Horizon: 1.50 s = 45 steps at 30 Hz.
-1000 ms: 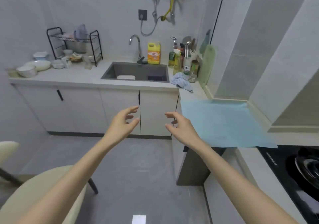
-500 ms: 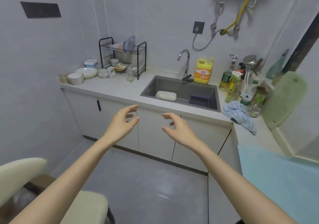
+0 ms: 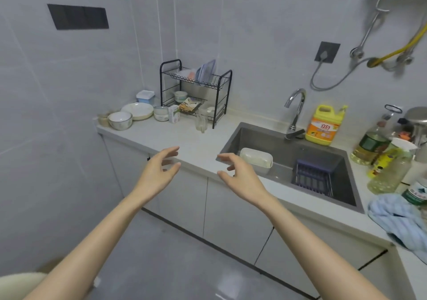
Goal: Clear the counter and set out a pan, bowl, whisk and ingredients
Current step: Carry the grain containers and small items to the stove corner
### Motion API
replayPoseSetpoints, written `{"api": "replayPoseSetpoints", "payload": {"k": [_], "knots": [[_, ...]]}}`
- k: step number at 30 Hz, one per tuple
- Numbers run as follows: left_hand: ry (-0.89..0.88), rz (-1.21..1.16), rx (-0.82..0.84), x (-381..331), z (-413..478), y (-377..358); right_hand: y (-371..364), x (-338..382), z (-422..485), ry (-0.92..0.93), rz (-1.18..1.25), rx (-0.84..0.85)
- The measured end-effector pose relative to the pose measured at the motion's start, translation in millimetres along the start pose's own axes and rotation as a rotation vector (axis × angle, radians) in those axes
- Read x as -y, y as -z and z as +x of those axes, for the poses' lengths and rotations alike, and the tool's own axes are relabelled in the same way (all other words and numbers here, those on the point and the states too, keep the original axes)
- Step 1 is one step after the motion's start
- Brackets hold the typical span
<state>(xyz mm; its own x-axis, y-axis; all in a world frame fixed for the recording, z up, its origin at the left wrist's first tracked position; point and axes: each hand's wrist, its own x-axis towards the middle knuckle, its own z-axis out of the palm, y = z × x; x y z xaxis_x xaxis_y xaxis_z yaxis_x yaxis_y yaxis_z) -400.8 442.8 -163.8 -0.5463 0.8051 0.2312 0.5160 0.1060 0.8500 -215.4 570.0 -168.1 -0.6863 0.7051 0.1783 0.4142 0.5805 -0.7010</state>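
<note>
Head view, a small grey-tiled kitchen: my left hand (image 3: 159, 172) and right hand (image 3: 240, 175) hang in the air in front of the pale, matte stone-look counter (image 3: 184, 138), palms turned toward each other, fingers loosely spread and holding nothing. The task's things sit well apart from both hands at the far left end of the counter: a glossy white bowl (image 3: 120, 120) just beside a shallow cream plate (image 3: 138, 110), with a smaller bowl (image 3: 161, 113) and a little carton (image 3: 173, 113) near the black wire dish rack (image 3: 227, 75). I can make out no pan and no whisk from here. A clear drinking glass (image 3: 201, 123) stands at the foot of the rack, hard to read against the light surface; I judge it the likeliest casualty, since a reach toward the bowls could clip it and tip it toward the grey steel sink (image 3: 254, 138). The glazed crockery looks slick and is crowded near the counter's end, so a hurried lift could knock a neighbour off the edge. In the sink lie a rounded white tub (image 3: 255, 160) and a dark slatted basket (image 3: 314, 175); behind it stand a curved chrome tap (image 3: 295, 108) and a yellow plastic detergent jug (image 3: 323, 126). A soft, crumpled blue cloth (image 3: 399, 218) droops over the right edge and could drag off if brushed.
</note>
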Motion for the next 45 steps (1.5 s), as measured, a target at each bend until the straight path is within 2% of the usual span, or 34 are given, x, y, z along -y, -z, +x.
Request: {"api": "replayPoseSetpoints", "payload": {"k": [6, 15, 28, 32, 36, 42, 45], "knots": [[0.002, -0.052, -0.019, 55.3, 113.2, 13.5, -34.8, -11.7, 119.8, 0.008, 0.001, -0.013], [0.118, -0.059, -0.015, 134.1, 267.4, 39.4, -95.6, -23.0, 283.8, -0.071, 0.049, 0.023], [0.258, 0.007, -0.014, 249.5, 431.2, 45.7, -189.6, -64.1, 515.5, -0.073, 0.037, 0.089], [0.323, 0.036, 0.035, 280.5, 482.1, 46.1, -222.0, -82.7, 590.0, -0.089, 0.020, 0.115], [0.370, 0.017, 0.049, 302.0, 520.1, 47.7, -246.9, -96.5, 645.9, -0.178, 0.018, 0.145], [0.417, -0.001, 0.079, 330.9, 558.1, 51.1, -275.4, -115.2, 694.3, -0.225, -0.115, 0.208], [0.421, -0.022, 0.115, 342.3, 572.9, 54.2, -284.2, -119.8, 702.2, -0.231, -0.137, 0.157]]}}
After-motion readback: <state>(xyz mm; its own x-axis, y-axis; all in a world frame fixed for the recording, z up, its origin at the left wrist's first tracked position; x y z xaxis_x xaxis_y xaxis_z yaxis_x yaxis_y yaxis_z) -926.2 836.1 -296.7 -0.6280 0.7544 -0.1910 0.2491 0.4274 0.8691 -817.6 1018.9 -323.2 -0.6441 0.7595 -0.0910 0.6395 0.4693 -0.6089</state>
